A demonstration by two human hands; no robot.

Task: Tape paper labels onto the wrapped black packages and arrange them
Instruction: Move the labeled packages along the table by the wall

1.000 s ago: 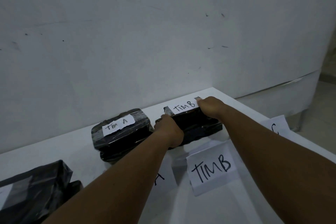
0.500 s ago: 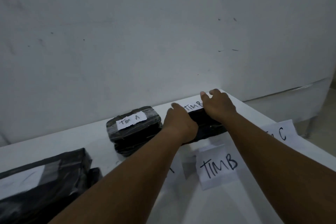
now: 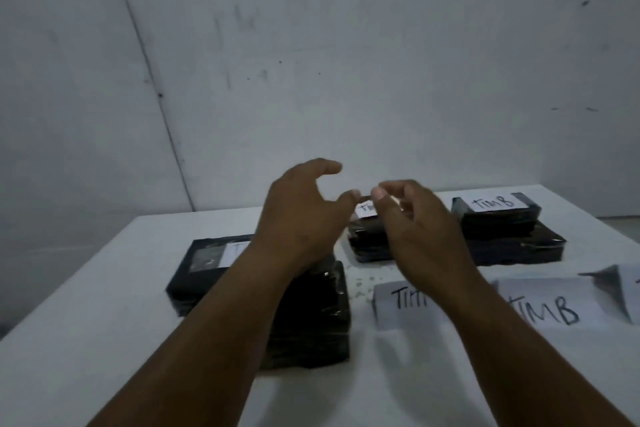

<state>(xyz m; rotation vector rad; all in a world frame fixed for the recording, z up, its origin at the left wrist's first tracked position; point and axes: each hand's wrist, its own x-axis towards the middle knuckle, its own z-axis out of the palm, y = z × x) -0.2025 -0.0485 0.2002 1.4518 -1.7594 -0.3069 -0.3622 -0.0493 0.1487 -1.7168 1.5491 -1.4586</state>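
Four black plastic-wrapped packages on a white bench [image 3: 104, 340], close to a pale wall [image 3: 346, 62]. Far right: a small black wrapped package with a white paper label reading "TIMB" [image 3: 495, 210], stacked on a wider flat black wrapped package [image 3: 519, 248]. Centre: a black wrapped package with a partly hidden white label [image 3: 367, 239], mostly behind the hands. Left: a flat black wrapped package bearing a shiny tape patch and a white label [image 3: 204, 267], with a bulkier glossy black wrapped bundle [image 3: 311, 315] just beside it, under the left forearm.

Left hand [image 3: 298, 215] raised above the bench, fingers curled and spread, thumb reaching toward the right. Right hand [image 3: 412, 218] raised beside it, fingers loosely bent, thumb tip near the left thumb but not touching. Both empty, gripping nothing, hovering over the centre package.

Nearer the front edge, loose white paper sheets lying flat: one lettered "TIM" [image 3: 405, 305] with the rest hidden by the right forearm, one lettered "TIMB" [image 3: 554, 305], and a folded white sheet [image 3: 623, 288] cut off at the right border. Small white specks [image 3: 363, 284] scattered on the bench between bundle and sheets.
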